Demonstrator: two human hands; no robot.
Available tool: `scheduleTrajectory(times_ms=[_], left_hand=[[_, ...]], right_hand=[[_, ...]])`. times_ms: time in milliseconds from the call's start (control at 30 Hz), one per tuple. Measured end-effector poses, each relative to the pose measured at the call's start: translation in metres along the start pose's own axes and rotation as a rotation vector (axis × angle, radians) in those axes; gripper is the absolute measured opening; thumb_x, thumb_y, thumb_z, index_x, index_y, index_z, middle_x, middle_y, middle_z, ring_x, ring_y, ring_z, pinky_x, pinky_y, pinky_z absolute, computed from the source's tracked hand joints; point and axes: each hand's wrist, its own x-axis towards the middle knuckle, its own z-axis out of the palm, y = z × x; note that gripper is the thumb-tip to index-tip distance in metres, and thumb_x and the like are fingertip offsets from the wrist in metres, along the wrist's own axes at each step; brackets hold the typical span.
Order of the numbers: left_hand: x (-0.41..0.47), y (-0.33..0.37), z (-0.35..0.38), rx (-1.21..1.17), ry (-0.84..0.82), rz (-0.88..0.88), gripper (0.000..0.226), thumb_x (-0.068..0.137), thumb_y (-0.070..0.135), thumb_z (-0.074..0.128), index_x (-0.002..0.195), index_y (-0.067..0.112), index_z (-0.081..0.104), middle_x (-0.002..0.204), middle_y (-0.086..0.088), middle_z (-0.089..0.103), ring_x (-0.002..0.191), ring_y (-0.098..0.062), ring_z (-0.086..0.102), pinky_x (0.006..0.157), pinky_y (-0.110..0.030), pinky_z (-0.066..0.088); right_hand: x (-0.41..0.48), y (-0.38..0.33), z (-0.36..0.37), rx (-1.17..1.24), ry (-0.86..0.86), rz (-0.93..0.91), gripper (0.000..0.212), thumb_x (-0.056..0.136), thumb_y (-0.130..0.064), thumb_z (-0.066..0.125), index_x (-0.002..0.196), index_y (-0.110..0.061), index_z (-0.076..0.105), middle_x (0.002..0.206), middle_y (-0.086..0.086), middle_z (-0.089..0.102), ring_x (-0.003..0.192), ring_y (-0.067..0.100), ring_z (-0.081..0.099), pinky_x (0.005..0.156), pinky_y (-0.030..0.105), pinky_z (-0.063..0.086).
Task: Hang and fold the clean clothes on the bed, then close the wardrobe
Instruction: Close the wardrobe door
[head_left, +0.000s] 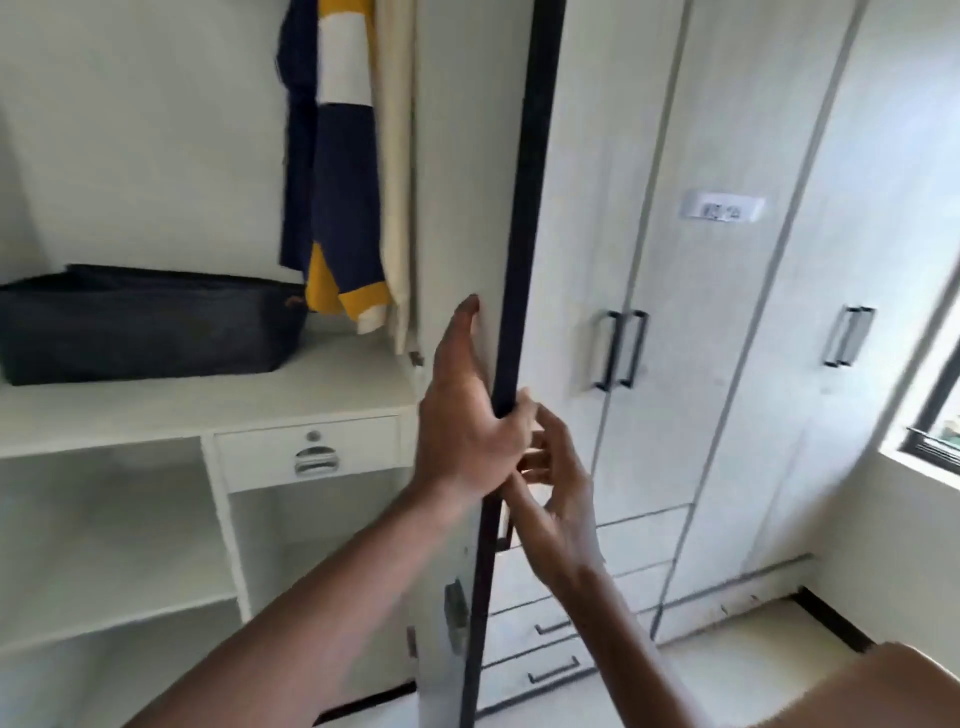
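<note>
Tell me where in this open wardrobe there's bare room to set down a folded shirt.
Bare shelf runs between the dark bag and the door, beneath the striped shirt. The cubby left of the drawer and the one under it also look bare. Crowded: the door's edge, gripped by the left hand with the right hand close behind it.

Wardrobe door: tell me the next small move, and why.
Probably swing the door leftward toward shut: the left hand grips its dark free edge, the right hand is behind it, and the striped garment already hangs inside the open compartment.
</note>
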Motion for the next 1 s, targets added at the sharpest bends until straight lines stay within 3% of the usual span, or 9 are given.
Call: scheduleTrajectory(times_ms=[100, 167, 233, 300, 367, 467, 600, 833, 1000], left_hand=[[-0.004, -0.013, -0.067, -0.054, -0.033, -0.035, 0.08, 0.087, -0.002, 0.072, 0.154, 0.028, 0.04, 0.127, 0.012, 0.07, 0.114, -0.008, 0.069, 0.098, -0.03, 0.057], [-0.001, -0.028, -0.115, -0.038, -0.037, -0.078, 0.061, 0.09, -0.005, 0.072, 0.141, 0.02, 0.052, 0.118, 0.009, 0.074, 0.112, -0.012, 0.071, 0.097, -0.032, 0.058], [0.006, -0.048, -0.159, -0.03, 0.003, -0.146, 0.045, 0.093, 0.001, 0.074, 0.13, 0.019, 0.058, 0.117, 0.004, 0.076, 0.112, -0.014, 0.072, 0.095, -0.031, 0.058], [0.014, -0.074, -0.196, -0.022, 0.072, -0.223, 0.033, 0.095, 0.014, 0.075, 0.124, 0.024, 0.063, 0.119, 0.007, 0.076, 0.114, -0.013, 0.071, 0.096, -0.032, 0.057], [0.023, -0.106, -0.222, -0.031, 0.169, -0.289, 0.026, 0.095, 0.027, 0.071, 0.121, 0.027, 0.067, 0.119, 0.008, 0.076, 0.114, -0.012, 0.07, 0.104, -0.039, 0.054], [0.044, -0.156, -0.244, -0.067, 0.282, -0.331, 0.031, 0.094, 0.041, 0.068, 0.123, 0.028, 0.067, 0.121, 0.011, 0.075, 0.119, -0.008, 0.067, 0.111, -0.038, 0.048], [0.072, -0.198, -0.258, -0.112, 0.283, -0.347, 0.033, 0.095, 0.042, 0.062, 0.125, 0.03, 0.064, 0.12, 0.018, 0.074, 0.118, 0.0, 0.065, 0.101, -0.022, 0.047], [0.124, -0.267, -0.289, -0.265, 0.214, -0.452, 0.028, 0.092, 0.036, 0.064, 0.113, 0.018, 0.07, 0.097, 0.011, 0.076, 0.092, -0.003, 0.068, 0.102, -0.039, 0.047], [0.154, -0.305, -0.291, -0.323, 0.184, -0.439, 0.048, 0.095, 0.042, 0.065, 0.134, 0.013, 0.065, 0.131, -0.005, 0.072, 0.129, -0.021, 0.063, 0.117, -0.048, 0.042]], right_hand=[[0.0, -0.005, 0.043, 0.004, -0.086, -0.127, 0.052, 0.09, -0.027, 0.074, 0.138, -0.024, 0.054, 0.119, -0.011, 0.067, 0.1, 0.015, 0.068, 0.082, 0.036, 0.057], [0.009, -0.007, 0.082, -0.105, -0.139, -0.258, 0.064, 0.089, -0.039, 0.076, 0.145, -0.022, 0.049, 0.133, -0.01, 0.057, 0.12, 0.011, 0.059, 0.096, 0.039, 0.052], [0.028, -0.007, 0.124, -0.233, -0.209, -0.378, 0.085, 0.089, -0.051, 0.071, 0.158, -0.017, 0.034, 0.162, 0.002, 0.034, 0.152, 0.02, 0.03, 0.119, 0.044, 0.035], [0.05, -0.002, 0.165, -0.31, -0.272, -0.464, 0.099, 0.09, -0.06, 0.066, 0.163, -0.012, 0.02, 0.172, 0.01, 0.007, 0.16, 0.028, 0.001, 0.125, 0.053, 0.02], [0.071, 0.004, 0.205, -0.388, -0.304, -0.547, 0.105, 0.09, -0.066, 0.061, 0.164, -0.008, 0.013, 0.172, 0.014, -0.004, 0.159, 0.033, -0.008, 0.125, 0.059, 0.014], [0.099, 0.018, 0.271, -0.471, -0.318, -0.714, 0.104, 0.092, -0.066, 0.055, 0.163, -0.004, 0.011, 0.171, 0.018, -0.002, 0.159, 0.035, -0.005, 0.124, 0.061, 0.013], [0.132, 0.049, 0.328, -0.571, -0.242, -0.823, 0.105, 0.091, -0.074, 0.049, 0.162, -0.003, 0.017, 0.17, 0.02, 0.005, 0.159, 0.037, 0.003, 0.126, 0.06, 0.012], [0.172, 0.089, 0.393, -0.719, -0.069, -0.919, 0.104, 0.089, -0.078, 0.044, 0.16, -0.003, 0.027, 0.167, 0.022, 0.019, 0.156, 0.039, 0.016, 0.125, 0.06, 0.014], [0.191, 0.101, 0.415, -0.762, -0.063, -0.885, 0.101, 0.091, -0.076, 0.047, 0.16, -0.004, 0.028, 0.168, 0.02, 0.019, 0.157, 0.038, 0.015, 0.125, 0.061, 0.015]])
